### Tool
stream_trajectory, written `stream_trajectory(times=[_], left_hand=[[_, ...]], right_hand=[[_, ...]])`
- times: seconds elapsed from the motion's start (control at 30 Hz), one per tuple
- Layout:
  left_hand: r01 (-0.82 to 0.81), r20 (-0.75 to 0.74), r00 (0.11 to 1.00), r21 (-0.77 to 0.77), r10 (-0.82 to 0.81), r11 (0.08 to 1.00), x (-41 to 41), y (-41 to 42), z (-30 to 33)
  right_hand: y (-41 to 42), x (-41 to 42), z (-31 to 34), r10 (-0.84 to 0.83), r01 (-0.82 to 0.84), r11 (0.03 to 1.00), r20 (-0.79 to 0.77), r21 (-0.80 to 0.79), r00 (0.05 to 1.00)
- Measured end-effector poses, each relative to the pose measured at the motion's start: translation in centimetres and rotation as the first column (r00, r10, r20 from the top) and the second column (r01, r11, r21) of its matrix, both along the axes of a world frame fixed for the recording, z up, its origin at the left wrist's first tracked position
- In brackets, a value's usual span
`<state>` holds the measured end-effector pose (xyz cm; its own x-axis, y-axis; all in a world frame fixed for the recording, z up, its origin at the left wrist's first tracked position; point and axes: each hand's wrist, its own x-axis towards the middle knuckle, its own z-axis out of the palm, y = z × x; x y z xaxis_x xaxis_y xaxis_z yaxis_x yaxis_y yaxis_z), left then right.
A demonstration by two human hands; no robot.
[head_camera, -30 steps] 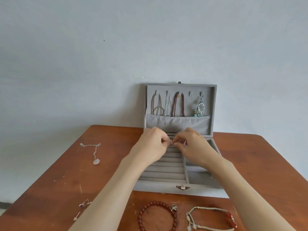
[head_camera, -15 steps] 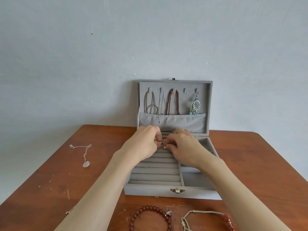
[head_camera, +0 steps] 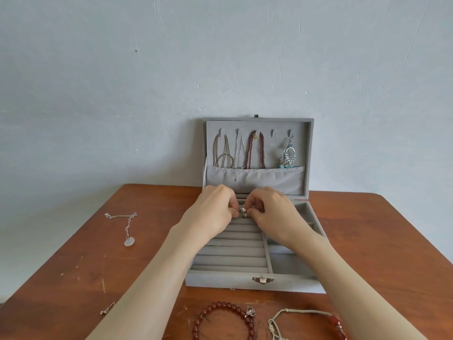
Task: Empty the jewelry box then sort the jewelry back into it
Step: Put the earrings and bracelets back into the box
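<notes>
Hands meet over the back of the jewelry box [head_camera: 228, 280]. Left hand [head_camera: 210, 212] and right hand [head_camera: 274, 212] both have fingers curled, fingertips pinching one small silver piece [head_camera: 243, 210] between them. Can't tell what the piece is, too small and half hidden by the fingers. It sits just above the rear ring rolls [head_camera: 230, 251], left compartment of the box; whether it touches the rolls is not clear.

Box is grey, lid [head_camera: 309, 153] upright, standing against the wall [head_camera: 220, 69], base on the brown wooden table [head_camera: 73, 266]. Metal clasp [head_camera: 262, 280] at front centre. Right side of the base has open compartments, partly covered by the right forearm.

Inside the lid, hanging from hooks, left to right: a thin grey-gold necklace [head_camera: 221, 153], a fine silver chain [head_camera: 239, 153], a dark red beaded necklace [head_camera: 256, 150], a silver-and-turquoise earring [head_camera: 288, 155]. Lower ends of the necklaces tuck into the lid pocket [head_camera: 255, 180].

On the table, well left of the box: a silver chain with a pale round pendant [head_camera: 129, 241]. Near the left front edge, beside the left forearm: a small metal piece [head_camera: 107, 309], partly hidden, type unclear. In front of the box: a red bead bracelet [head_camera: 223, 317] with a silver charm, and just right of it a cream cord bracelet [head_camera: 306, 315] with red beads. Both bracelets are cut off by the bottom edge of the view.
</notes>
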<state>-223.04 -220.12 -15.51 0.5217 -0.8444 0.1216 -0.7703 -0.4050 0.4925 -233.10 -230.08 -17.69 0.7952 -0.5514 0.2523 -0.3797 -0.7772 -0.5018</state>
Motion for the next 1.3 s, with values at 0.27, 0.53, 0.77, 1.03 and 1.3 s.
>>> stream_trajectory(times=[0.27,0.53,0.77,1.03,1.3], left_hand=[[0.000,0.057,0.998,0.025,-0.001,1.000,0.3,0.1,0.3],[0.088,0.074,0.992,0.137,-0.098,0.987,0.5,0.7,1.1],[0.105,0.075,0.992,-0.065,-0.100,0.992,-0.8,4.7,1.1],[-0.021,0.109,0.993,-0.138,0.036,0.990,-0.5,14.5,-0.4],[-0.193,-0.027,0.981,-0.251,0.193,0.948,0.2,21.1,-4.0]], right_hand=[[0.2,-0.2,0.2,0.011,-0.011,1.000,0.006,-0.021,1.000],[0.5,-0.6,0.4,0.038,-0.040,0.999,-0.057,-0.028,0.998],[2.6,-2.8,1.1,0.021,-0.019,0.998,0.030,-0.055,0.999],[10.6,-3.8,1.1,0.157,-0.148,0.971,0.037,-0.188,0.987],[17.0,-1.9,0.3,0.242,-0.227,0.904,-0.002,-0.362,0.970]])
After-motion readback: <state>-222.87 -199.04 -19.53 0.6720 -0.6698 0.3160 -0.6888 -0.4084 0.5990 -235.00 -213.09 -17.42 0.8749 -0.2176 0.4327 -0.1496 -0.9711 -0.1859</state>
